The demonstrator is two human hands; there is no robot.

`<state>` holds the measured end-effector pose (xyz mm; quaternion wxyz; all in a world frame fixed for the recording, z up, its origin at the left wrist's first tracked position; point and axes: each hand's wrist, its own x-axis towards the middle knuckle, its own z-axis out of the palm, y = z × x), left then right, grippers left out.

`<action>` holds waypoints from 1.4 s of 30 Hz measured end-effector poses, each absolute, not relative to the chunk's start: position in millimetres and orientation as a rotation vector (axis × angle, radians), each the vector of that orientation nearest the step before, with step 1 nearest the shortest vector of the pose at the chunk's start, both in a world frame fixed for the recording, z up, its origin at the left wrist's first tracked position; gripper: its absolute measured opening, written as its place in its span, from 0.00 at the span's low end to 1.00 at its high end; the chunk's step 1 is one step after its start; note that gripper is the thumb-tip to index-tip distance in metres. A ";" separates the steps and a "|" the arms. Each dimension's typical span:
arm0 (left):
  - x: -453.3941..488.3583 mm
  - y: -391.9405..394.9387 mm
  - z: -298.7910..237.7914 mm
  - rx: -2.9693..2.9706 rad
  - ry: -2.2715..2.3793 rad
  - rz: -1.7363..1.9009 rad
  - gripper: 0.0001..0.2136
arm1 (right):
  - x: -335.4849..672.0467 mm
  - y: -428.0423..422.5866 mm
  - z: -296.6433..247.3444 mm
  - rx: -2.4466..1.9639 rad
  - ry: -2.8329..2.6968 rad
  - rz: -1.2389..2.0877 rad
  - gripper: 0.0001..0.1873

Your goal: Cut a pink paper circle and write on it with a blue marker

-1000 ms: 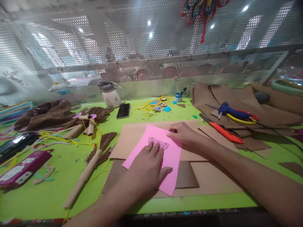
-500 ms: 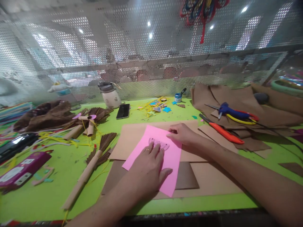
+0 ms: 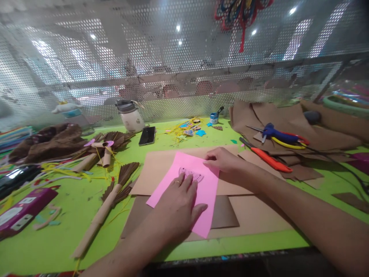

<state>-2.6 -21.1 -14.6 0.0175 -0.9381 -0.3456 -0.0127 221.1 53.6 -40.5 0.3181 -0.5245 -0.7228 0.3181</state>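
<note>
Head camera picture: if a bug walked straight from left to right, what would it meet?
Purple box → brown paper tube → pink sheet → orange tool → green bowl.

The sheet (image 3: 208, 186) was found plain bright pink. The arched piece (image 3: 197, 176) bore mauve tones with a pattern of small dark dots. The backing (image 3: 157, 163) was tan, the small paper (image 3: 226, 214) dark brown. The table (image 3: 230, 244) was lime green, speckled darkly in places. The cutter (image 3: 269, 159) was orange-red and black; the box (image 3: 29, 209), purple and white; the bottle (image 3: 132, 120), off-white with dark grey at its top. The jar (image 3: 213, 118) was blue and white. The screen (image 3: 161, 50) was silver-grey with rows of round holes.
</note>
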 end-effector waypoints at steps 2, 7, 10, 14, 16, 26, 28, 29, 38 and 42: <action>-2.9 -21.4 -13.8 -2.915 -1.074 -0.040 0.30 | 220.6 48.7 -39.9 -1.352 -1.853 0.897 0.09; -4.3 -22.0 -14.7 -2.893 -1.059 -0.057 0.30 | 213.7 38.3 -25.9 -1.275 -1.842 0.953 0.09; -4.6 -21.8 -16.6 -2.879 -1.026 -0.072 0.30 | 210.8 37.1 -17.2 -1.266 -1.912 0.917 0.09; -4.9 -20.8 -18.9 -2.877 -1.010 -0.093 0.29 | 205.9 33.2 -15.5 -1.274 -1.977 0.820 0.09; -5.2 -20.2 -19.6 -2.885 -1.030 -0.109 0.29 | 202.6 29.7 -17.2 -1.275 -2.000 0.788 0.09; -4.2 -22.6 -14.5 -2.920 -1.042 -0.194 0.25 | 179.5 0.5 -26.4 -1.416 -2.124 0.516 0.11; -4.2 -23.2 -13.8 -2.929 -1.050 -0.228 0.24 | 174.2 -6.1 -28.5 -1.433 -2.180 0.404 0.11; -4.3 -23.4 -13.7 -2.932 -1.053 -0.246 0.23 | 171.9 -9.1 -29.6 -1.443 -2.202 0.349 0.11; -4.2 -24.9 -14.9 -2.933 -1.109 -0.240 0.20 | 163.5 -21.4 -30.5 -1.476 -2.353 0.170 0.08; -4.4 -23.6 -17.4 -2.918 -1.086 -0.243 0.21 | 166.3 -16.4 -30.6 -1.411 -2.350 0.173 0.08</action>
